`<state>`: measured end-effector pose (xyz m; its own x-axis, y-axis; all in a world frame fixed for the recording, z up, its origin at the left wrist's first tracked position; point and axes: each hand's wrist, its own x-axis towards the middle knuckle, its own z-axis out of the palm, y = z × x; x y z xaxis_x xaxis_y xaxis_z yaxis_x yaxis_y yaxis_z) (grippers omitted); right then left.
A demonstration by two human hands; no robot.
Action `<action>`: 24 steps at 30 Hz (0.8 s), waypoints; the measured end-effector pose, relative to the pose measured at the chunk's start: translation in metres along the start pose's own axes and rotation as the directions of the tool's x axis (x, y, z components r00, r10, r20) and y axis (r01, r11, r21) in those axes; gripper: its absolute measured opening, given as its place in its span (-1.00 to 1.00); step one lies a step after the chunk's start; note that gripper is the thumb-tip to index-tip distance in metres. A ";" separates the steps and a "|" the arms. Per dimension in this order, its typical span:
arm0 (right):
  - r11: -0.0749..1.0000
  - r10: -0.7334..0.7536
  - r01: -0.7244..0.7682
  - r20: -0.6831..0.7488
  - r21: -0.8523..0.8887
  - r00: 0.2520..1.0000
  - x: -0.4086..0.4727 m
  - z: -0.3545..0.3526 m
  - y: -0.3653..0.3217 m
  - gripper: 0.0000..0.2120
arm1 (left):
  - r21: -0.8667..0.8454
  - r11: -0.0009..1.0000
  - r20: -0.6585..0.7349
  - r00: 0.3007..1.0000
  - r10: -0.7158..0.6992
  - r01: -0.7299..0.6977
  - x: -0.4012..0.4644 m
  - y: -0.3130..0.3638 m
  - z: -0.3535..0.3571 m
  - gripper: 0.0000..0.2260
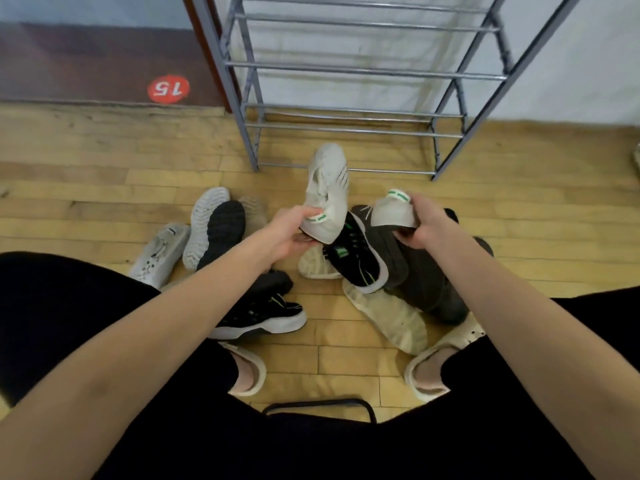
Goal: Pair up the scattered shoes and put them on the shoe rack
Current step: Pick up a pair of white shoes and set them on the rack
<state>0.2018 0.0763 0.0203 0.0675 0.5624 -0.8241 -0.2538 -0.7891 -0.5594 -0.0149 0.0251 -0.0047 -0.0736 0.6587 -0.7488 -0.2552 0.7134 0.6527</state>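
Gripping white sneaker (327, 192) heel, left hand (294, 232); right hand (424, 223) clutching matching sneaker (393, 211); shoe rack (360, 74) standing beyond both grips.

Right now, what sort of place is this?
Probably an indoor entryway or a staged recording room: an empty metal shoe rack against a white wall, wood plank floor, and a red "15" sticker on the wall base.
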 end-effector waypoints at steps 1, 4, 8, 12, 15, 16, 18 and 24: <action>1.000 -0.006 0.006 -0.017 0.005 1.000 0.002 -0.003 -0.006 -0.84 | 0.017 1.000 0.015 1.000 0.009 -0.009 0.002 0.004 0.008 -0.66; 0.993 -0.111 0.113 -0.054 0.031 0.992 0.013 -0.014 -0.023 -0.76 | 0.059 0.997 0.062 0.997 0.055 -0.058 0.008 0.022 0.033 -0.71; 0.946 -0.322 0.323 -0.118 -0.009 0.939 0.038 -0.030 -0.050 -0.60 | 0.092 0.989 0.121 0.987 0.102 -0.113 0.030 0.049 0.064 -0.72; 0.868 -0.494 0.479 -0.126 -0.130 0.861 0.069 -0.030 -0.081 -0.77 | 0.103 0.980 0.123 0.980 0.160 -0.172 0.065 0.076 0.096 -0.62; 0.823 -0.561 0.535 -0.122 -0.193 0.819 0.106 -0.025 -0.101 -0.71 | 0.047 0.978 0.092 0.976 0.198 -0.203 0.096 0.093 0.115 -0.46; 0.820 -0.564 0.538 -0.121 -0.195 0.817 0.121 -0.025 -0.107 -0.68 | 0.037 0.976 0.093 0.973 0.209 -0.213 0.107 0.098 0.121 -0.47; 0.830 -0.550 0.526 -0.120 -0.186 0.826 0.141 -0.023 -0.119 -0.67 | 0.044 0.972 0.120 0.967 0.224 -0.230 0.127 0.105 0.131 -0.58; 0.858 -0.514 0.502 -0.157 -0.112 0.843 0.188 -0.023 -0.135 -0.78 | 0.012 0.970 0.174 0.956 0.237 -0.243 0.171 0.116 0.150 -0.62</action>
<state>0.2714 0.2831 -0.0613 0.3388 0.8413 -0.4212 -0.0759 -0.4218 -0.9035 0.0875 0.2565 -0.0391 0.0373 0.8403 -0.5408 -0.2182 0.5350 0.8162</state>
